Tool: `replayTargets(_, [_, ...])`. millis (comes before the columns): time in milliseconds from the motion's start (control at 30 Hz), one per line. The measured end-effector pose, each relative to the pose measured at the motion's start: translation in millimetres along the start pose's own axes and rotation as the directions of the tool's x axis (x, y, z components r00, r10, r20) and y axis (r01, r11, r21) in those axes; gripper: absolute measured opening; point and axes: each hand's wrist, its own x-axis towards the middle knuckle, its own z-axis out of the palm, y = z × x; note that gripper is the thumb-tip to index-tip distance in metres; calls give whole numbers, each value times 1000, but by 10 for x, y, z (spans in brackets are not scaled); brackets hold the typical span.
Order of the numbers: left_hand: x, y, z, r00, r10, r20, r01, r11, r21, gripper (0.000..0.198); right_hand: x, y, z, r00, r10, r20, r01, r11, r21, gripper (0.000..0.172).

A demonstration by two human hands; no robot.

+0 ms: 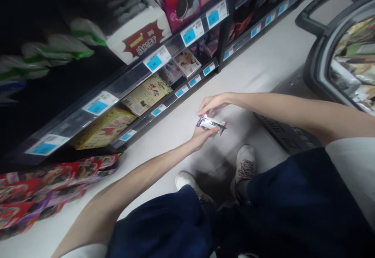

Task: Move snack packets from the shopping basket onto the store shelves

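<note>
Low over the floor, in the middle of the head view, are small wrapped snack bars in white, pink and purple foil; their exact number is hard to make out. My left hand is closed around them from below, its thumb lying along the near side. From above, my right hand bends over the far end, with its fingertips closed on the pink-and-purple end of the wrappers. The print on the foil is too blurred to read.
Snack shelves with blue price tags run along the left. Boxes of biscuits stand on the upper shelf and a yellow box below. Red packets hang at lower left. A dark-rimmed bin of packets stands at right.
</note>
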Motion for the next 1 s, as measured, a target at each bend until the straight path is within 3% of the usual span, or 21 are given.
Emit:
replayTargets(400, [-231, -74, 173, 998, -57, 31, 62, 975, -212, 66, 39, 64, 49, 982, -13, 187, 25, 998, -63, 47])
replayTargets(733, [-209, -32, 158, 1000, -21, 23, 25, 983, -182, 60, 55, 124, 45, 984, -101, 148, 103, 995, -10, 49])
replayTargets(867, [-210, -53, 161, 998, 14, 63, -3, 986, -166, 60, 54, 128, 45, 977, -105, 184, 109, 994, -13, 48])
replayTargets(1000, [-222, -67, 164, 998, -27, 51, 35, 988, -152, 58, 70, 125, 71, 968, -87, 234, 96, 995, -30, 48])
